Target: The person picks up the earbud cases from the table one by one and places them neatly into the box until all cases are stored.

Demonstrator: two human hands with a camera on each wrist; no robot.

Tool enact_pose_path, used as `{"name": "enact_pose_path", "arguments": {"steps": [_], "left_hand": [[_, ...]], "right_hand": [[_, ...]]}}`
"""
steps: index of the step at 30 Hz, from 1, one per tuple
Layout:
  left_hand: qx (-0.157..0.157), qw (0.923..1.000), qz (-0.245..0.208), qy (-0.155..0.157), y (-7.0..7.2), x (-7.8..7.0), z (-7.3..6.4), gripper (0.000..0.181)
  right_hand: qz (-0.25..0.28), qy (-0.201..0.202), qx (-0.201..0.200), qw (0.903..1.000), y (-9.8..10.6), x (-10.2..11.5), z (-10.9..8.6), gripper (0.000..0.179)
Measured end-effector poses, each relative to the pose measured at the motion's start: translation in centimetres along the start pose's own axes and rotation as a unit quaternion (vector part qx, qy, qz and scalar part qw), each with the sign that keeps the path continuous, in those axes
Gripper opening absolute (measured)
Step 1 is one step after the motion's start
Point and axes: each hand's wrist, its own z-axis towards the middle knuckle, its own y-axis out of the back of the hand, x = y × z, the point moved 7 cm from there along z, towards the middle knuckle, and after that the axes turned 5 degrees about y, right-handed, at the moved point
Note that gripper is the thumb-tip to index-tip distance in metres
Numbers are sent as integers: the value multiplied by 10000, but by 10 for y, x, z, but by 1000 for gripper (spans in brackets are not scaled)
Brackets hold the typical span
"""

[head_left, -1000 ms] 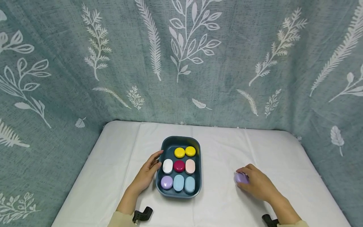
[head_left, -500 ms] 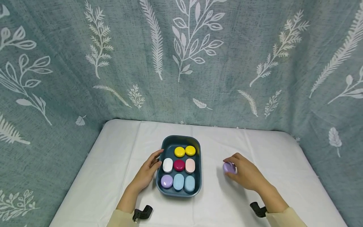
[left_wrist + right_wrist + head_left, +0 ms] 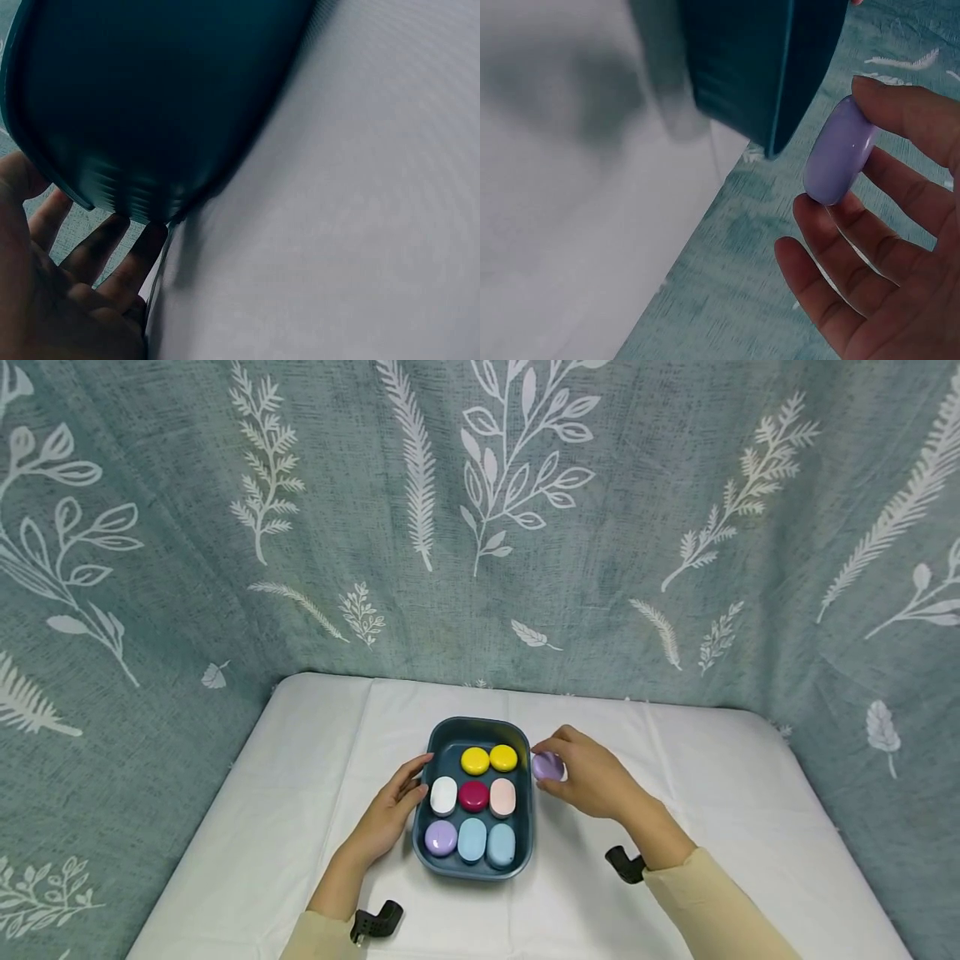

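My right hand pinches a glossy purple disc-shaped piece at the right rim of a dark teal tray. The right wrist view shows this purple disc between thumb and fingertips, above the tabletop and beside the tray wall. My left hand rests on the tray's left side; in the left wrist view its fingertips touch the outer wall. Inside lie two yellow discs, a white oval, a red disc, a pink oval, another purple disc and two light blue ovals.
A white cloth covers the table under the tray. Behind and at both sides hangs a green curtain with white leaf patterns. Black wrist mounts sit at both sleeves.
My right hand has carried the purple disc leftward and away from me, from the table's right side to the tray's right rim. My left hand has stayed at the tray.
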Motion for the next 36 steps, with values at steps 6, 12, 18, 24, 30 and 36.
{"name": "enact_pose_path", "arguments": {"steps": [6,12,18,24,30,36], "left_hand": [[37,10000,-25,46,1,1,0,47],[38,10000,30,59,1,2,0,47],[74,10000,1,-21,1,2,1,48],[145,9999,-45,-39,2,1,2,48],[153,9999,1,-75,1,1,3,48],[101,9999,27,-20,2,1,2,47]], "right_hand": [[137,114,225,9996,-10,18,29,47],[310,146,468,9983,-26,33,51,48],[458,197,645,9967,-42,44,69,47],[400,432,703,9958,-52,53,87,44],[431,391,815,9950,-61,59,102,43],[442,244,1031,9934,-73,63,111,41]]}}
